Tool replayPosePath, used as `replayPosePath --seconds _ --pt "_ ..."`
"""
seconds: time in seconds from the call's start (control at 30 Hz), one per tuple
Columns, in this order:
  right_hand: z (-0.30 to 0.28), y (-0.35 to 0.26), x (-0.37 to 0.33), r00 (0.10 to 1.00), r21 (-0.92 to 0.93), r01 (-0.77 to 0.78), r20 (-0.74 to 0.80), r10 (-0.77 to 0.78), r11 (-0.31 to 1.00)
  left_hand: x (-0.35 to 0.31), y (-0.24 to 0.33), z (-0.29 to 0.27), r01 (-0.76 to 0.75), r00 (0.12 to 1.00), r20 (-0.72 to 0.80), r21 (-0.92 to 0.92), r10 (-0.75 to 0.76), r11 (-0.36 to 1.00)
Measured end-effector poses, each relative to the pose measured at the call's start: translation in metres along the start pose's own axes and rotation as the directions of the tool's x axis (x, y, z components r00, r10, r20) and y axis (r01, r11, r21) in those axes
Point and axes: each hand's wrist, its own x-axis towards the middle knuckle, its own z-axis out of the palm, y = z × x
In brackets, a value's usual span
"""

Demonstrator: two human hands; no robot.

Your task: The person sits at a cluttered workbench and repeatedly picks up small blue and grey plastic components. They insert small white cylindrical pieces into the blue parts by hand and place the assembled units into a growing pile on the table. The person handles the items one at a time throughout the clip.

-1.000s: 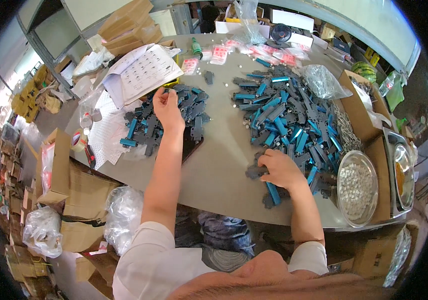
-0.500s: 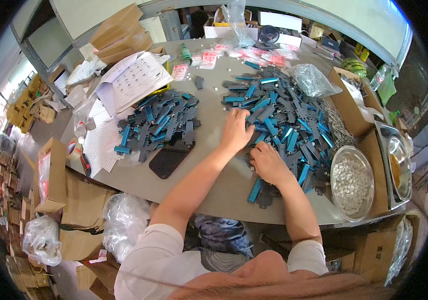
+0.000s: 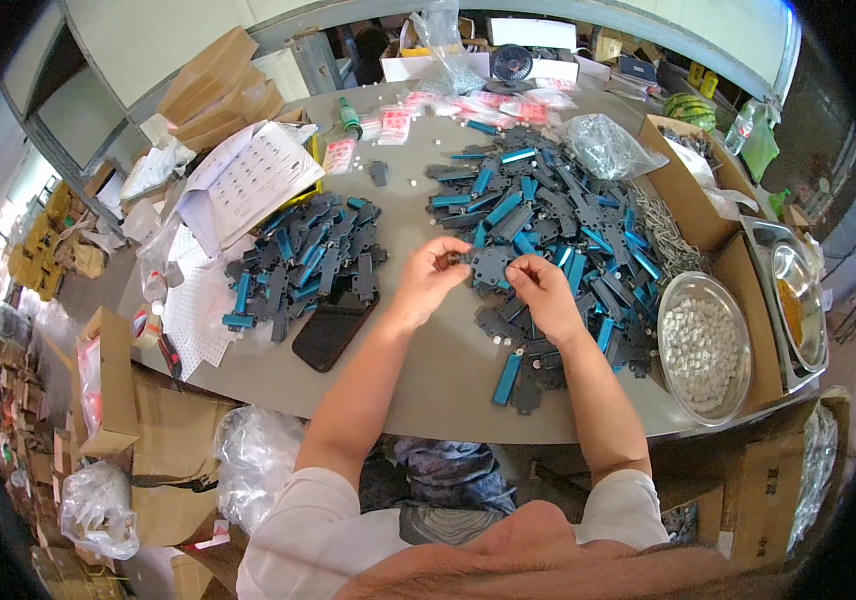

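Note:
Between my two hands, a dark grey flat part with notched edges (image 3: 491, 264) is raised over the near edge of a large heap. My left hand (image 3: 430, 278) pinches its left end with thumb and fingers. On the other end, the fingers of my right hand (image 3: 548, 298) are closed. That heap of dark grey and blue parts (image 3: 588, 215) spreads behind and to the right of my hands. To the left lies a smaller pile of similar parts (image 3: 308, 250), with a black phone (image 3: 334, 332) at its near side.
Right of the large heap stand a metal bowl of small white pieces (image 3: 705, 345), a mound of screws (image 3: 670, 225) and a cardboard box (image 3: 693, 190). Printed sheets (image 3: 253, 180) lie at the left. Small red-and-white packets (image 3: 478, 105) and a small black fan (image 3: 511, 64) are at the back.
Both hands have come up from the heap's near left edge, and now hold the dark grey part between them. My left hand moved left and nearer. The whole view has shifted slightly.

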Motion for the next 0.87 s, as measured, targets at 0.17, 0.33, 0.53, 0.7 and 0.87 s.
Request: replayPosePath --seconds 0.17,0.33,0.53,0.7,0.87 --pt "-0.002 -0.006 0.000 0.999 -0.013 0.024 -0.027 -0.024 1.000 -0.003 -0.014 0.004 -0.027 0.997 0.075 0.047 0.023 0.999" --pt "-0.007 0.007 0.004 0.975 -0.240 0.159 -0.116 -0.191 0.958 -0.007 -0.004 0.013 -0.094 0.994 0.064 0.165 0.084 0.982" --pt "-0.007 0.009 0.006 0.991 -0.016 0.047 -0.126 -0.049 0.999 -0.008 -0.007 0.019 -0.205 0.979 0.040 0.128 0.202 0.970" --pt "-0.005 0.022 0.009 0.973 -0.150 0.104 -0.188 -0.132 0.983 -0.010 -0.005 0.023 -0.174 0.984 0.059 0.120 0.168 0.977" --pt "0.000 0.014 0.005 0.938 -0.417 0.084 -0.275 -0.213 0.905 -0.011 -0.008 0.023 -0.199 0.975 0.100 0.002 0.198 0.980"
